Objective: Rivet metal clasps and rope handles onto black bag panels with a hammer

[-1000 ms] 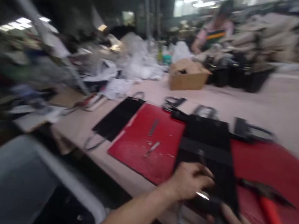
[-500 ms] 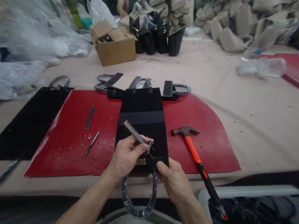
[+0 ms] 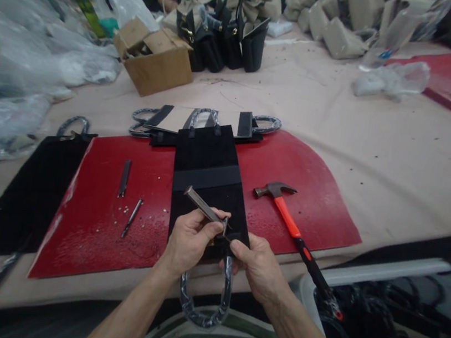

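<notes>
Open cardboard box (image 3: 159, 72) beside upright black bags (image 3: 223, 51), crumpled clear plastic (image 3: 20, 45) at far left

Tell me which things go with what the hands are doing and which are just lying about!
Seem part of the work:
metal tool, held in the left grip
black panel, held in the right grip
red mat, under the panel
hammer, probably, with its head on the mat

Seem just lying about:
cardboard box
clear plastic
black bags, beside the box
</notes>
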A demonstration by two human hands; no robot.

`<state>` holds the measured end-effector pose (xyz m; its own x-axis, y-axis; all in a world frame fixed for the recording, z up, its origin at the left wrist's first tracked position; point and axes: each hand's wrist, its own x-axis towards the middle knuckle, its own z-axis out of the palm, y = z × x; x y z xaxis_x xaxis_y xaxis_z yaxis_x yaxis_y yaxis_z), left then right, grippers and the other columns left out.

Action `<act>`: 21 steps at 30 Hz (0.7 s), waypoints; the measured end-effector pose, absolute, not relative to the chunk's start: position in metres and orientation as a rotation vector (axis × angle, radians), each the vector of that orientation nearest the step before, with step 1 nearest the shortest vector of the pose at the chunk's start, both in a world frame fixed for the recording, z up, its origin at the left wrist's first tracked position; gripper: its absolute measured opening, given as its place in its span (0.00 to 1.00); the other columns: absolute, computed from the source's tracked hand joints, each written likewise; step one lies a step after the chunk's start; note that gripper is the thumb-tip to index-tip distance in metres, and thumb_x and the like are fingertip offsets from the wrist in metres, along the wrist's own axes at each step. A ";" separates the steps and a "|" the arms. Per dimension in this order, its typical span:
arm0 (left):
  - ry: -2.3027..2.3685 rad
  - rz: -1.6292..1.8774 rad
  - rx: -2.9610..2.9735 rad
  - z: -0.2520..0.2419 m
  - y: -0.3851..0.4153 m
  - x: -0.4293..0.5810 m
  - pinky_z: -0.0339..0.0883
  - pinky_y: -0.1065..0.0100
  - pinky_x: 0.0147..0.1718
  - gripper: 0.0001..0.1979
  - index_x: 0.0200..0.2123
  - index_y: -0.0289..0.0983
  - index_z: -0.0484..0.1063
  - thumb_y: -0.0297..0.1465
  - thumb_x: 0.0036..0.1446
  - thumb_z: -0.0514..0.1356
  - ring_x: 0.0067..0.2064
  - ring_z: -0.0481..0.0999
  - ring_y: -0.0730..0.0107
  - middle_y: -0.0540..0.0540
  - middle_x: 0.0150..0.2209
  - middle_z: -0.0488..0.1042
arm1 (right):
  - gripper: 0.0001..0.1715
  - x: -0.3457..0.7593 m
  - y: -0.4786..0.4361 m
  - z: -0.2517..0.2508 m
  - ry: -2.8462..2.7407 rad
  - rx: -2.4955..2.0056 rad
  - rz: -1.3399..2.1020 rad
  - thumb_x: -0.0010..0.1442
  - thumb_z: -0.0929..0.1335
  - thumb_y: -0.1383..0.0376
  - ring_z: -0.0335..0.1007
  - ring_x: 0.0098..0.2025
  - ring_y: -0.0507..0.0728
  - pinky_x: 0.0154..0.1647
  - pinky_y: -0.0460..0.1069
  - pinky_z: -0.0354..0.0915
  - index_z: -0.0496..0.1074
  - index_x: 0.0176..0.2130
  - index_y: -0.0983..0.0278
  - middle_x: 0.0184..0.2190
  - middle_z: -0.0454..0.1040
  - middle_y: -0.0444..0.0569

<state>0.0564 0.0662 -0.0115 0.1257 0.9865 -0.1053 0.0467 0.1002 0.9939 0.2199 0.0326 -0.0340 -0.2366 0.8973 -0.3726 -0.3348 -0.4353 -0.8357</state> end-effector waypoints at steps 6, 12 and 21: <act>1.208 1.014 1.249 -0.012 0.065 0.058 0.73 0.74 0.32 0.13 0.43 0.36 0.78 0.38 0.60 0.64 0.43 0.79 0.63 0.43 0.46 0.79 | 0.27 0.220 0.033 -0.034 -0.797 -1.120 1.807 0.50 0.76 0.46 0.66 0.21 0.53 0.22 0.46 0.59 0.71 0.28 0.67 0.21 0.73 0.50; 1.252 1.038 1.364 -0.011 0.064 0.060 0.72 0.72 0.42 0.10 0.43 0.37 0.79 0.35 0.62 0.63 0.45 0.78 0.65 0.45 0.45 0.80 | 0.23 0.226 0.033 -0.035 -0.819 -1.041 1.843 0.51 0.76 0.50 0.67 0.22 0.53 0.24 0.45 0.61 0.72 0.30 0.68 0.23 0.75 0.50; 1.261 1.000 1.237 -0.012 0.065 0.066 0.60 0.78 0.21 0.13 0.42 0.35 0.78 0.37 0.59 0.63 0.26 0.69 0.76 0.46 0.36 0.79 | 0.21 0.225 0.019 -0.039 -0.651 -0.903 1.828 0.49 0.79 0.55 0.73 0.26 0.54 0.26 0.44 0.67 0.76 0.34 0.68 0.26 0.76 0.50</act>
<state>0.0656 0.0651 -0.0118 0.0932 0.9879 -0.1238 0.1048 0.1139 0.9879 0.2247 0.0188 -0.0390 -0.2653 0.9167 -0.2988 -0.5216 -0.3970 -0.7552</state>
